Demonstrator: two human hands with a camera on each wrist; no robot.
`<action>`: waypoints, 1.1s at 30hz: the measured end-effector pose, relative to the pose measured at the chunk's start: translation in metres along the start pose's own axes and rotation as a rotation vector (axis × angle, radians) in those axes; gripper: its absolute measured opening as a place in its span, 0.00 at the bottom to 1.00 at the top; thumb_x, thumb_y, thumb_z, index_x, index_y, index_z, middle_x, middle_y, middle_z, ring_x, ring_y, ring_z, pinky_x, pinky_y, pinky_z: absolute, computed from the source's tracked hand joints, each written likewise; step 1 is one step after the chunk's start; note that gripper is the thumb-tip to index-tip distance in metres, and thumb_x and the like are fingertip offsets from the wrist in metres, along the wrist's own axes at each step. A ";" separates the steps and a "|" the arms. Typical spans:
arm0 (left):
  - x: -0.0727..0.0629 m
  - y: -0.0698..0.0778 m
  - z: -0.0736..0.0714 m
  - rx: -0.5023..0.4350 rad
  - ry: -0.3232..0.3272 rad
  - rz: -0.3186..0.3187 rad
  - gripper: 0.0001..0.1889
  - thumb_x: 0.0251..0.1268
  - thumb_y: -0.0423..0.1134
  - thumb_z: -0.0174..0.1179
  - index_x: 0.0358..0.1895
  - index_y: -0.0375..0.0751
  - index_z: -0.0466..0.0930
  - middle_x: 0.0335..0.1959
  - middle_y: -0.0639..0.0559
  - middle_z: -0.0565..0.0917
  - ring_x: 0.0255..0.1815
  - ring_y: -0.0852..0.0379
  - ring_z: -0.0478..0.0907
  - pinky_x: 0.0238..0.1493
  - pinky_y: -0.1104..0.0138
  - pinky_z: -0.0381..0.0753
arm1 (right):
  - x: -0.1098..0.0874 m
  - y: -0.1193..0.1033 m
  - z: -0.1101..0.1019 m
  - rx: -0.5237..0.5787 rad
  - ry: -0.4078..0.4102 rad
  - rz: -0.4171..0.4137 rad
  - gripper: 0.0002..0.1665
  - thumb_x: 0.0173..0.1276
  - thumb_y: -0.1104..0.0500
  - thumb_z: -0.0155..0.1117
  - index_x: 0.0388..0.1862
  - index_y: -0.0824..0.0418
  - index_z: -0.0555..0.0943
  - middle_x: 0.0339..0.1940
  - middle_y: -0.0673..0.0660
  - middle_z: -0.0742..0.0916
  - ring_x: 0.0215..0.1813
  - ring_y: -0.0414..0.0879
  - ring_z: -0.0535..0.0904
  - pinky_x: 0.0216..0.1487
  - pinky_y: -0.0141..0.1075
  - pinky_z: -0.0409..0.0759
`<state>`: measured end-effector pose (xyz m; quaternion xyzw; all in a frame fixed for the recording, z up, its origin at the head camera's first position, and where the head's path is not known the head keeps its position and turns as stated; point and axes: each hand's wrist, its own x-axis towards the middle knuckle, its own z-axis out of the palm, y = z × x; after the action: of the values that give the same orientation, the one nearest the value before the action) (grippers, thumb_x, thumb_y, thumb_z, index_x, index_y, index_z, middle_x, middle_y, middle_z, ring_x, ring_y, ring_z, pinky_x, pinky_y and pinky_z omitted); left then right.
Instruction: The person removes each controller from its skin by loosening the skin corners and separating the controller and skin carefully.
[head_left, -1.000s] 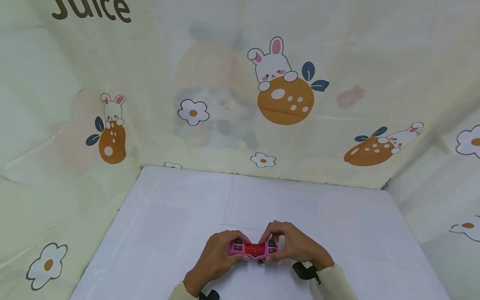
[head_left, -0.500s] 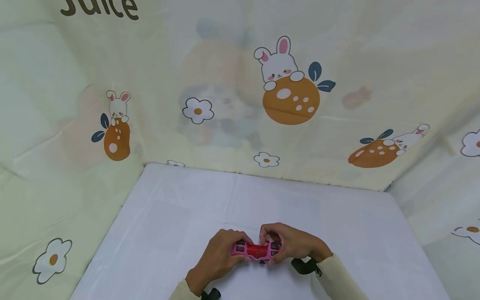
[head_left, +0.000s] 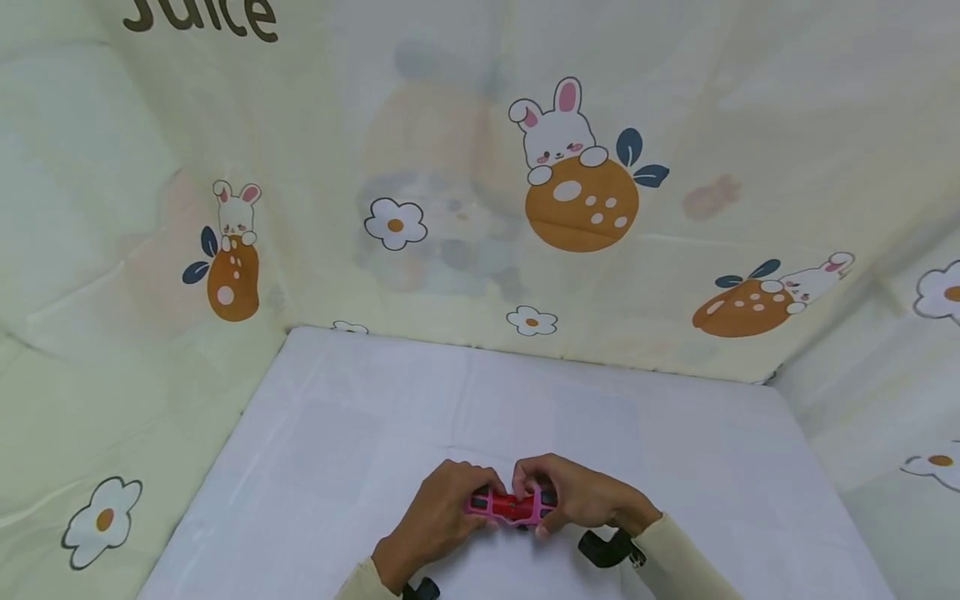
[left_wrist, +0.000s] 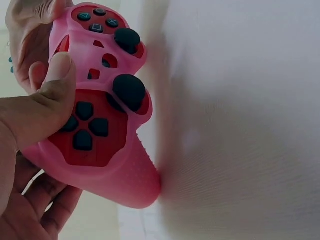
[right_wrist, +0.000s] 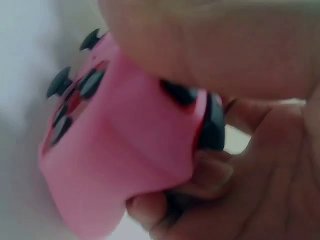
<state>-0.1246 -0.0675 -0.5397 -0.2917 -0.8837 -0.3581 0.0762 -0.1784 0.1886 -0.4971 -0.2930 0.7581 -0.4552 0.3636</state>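
Observation:
A red game controller in a pink silicone cover is held between my two hands at the near middle of the table. My left hand grips one end, its thumb over the front face near the direction pad. At the other end, my right hand pinches the cover, with fingers curled along the edge by the dark shoulder buttons. Two black thumbsticks poke through the cover's openings and face down toward the cloth. In the right wrist view, the hand hides part of that end.
White cloth covers the table. Printed curtains with rabbits, oranges and flowers rise along the back and both sides. A black wrist camera mount sits at the right wrist, and another at the left.
The right hand's fingers have curled further over the controller's edge and shifted inward toward its middle. The controller has tilted slightly. My left hand keeps its grip, and the head view has shifted a little.

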 end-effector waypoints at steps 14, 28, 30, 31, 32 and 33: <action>0.003 0.000 0.000 0.018 -0.025 -0.011 0.19 0.47 0.48 0.83 0.42 0.57 0.86 0.41 0.66 0.91 0.40 0.68 0.79 0.47 0.67 0.76 | -0.004 -0.005 0.006 -0.110 0.079 0.002 0.26 0.49 0.75 0.81 0.40 0.57 0.78 0.34 0.47 0.79 0.39 0.36 0.73 0.41 0.27 0.70; 0.008 -0.003 -0.002 -0.018 -0.016 -0.051 0.17 0.50 0.50 0.81 0.43 0.57 0.87 0.42 0.65 0.91 0.40 0.68 0.79 0.47 0.66 0.76 | -0.018 0.005 0.001 -0.290 0.286 -0.006 0.22 0.58 0.58 0.86 0.41 0.45 0.79 0.37 0.45 0.82 0.42 0.39 0.75 0.42 0.32 0.76; 0.009 -0.004 -0.002 -0.019 -0.024 -0.056 0.17 0.50 0.51 0.80 0.43 0.57 0.87 0.42 0.64 0.91 0.40 0.68 0.79 0.47 0.66 0.76 | -0.019 0.001 0.001 -0.371 0.287 -0.018 0.21 0.58 0.56 0.86 0.40 0.44 0.80 0.37 0.43 0.81 0.42 0.38 0.75 0.43 0.32 0.76; 0.009 -0.004 -0.002 -0.020 -0.028 -0.059 0.17 0.50 0.50 0.81 0.43 0.57 0.87 0.42 0.64 0.91 0.39 0.68 0.78 0.47 0.66 0.76 | -0.019 -0.001 0.001 -0.418 0.286 -0.021 0.22 0.57 0.55 0.86 0.40 0.44 0.79 0.35 0.42 0.81 0.41 0.37 0.75 0.43 0.32 0.75; 0.009 -0.004 -0.002 -0.019 -0.031 -0.063 0.17 0.50 0.51 0.81 0.43 0.57 0.87 0.42 0.65 0.91 0.39 0.68 0.78 0.47 0.66 0.76 | -0.020 -0.003 0.001 -0.463 0.285 -0.023 0.22 0.56 0.54 0.87 0.40 0.44 0.79 0.34 0.42 0.80 0.41 0.36 0.75 0.42 0.31 0.74; 0.010 -0.004 -0.003 -0.018 -0.034 -0.066 0.17 0.50 0.51 0.80 0.43 0.57 0.87 0.42 0.65 0.91 0.40 0.69 0.79 0.48 0.66 0.76 | -0.020 -0.006 0.001 -0.504 0.283 -0.027 0.23 0.56 0.53 0.87 0.40 0.44 0.78 0.33 0.42 0.79 0.39 0.36 0.74 0.41 0.31 0.73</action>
<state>-0.1352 -0.0674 -0.5370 -0.2691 -0.8906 -0.3635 0.0467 -0.1663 0.2012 -0.4865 -0.3178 0.8865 -0.2939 0.1638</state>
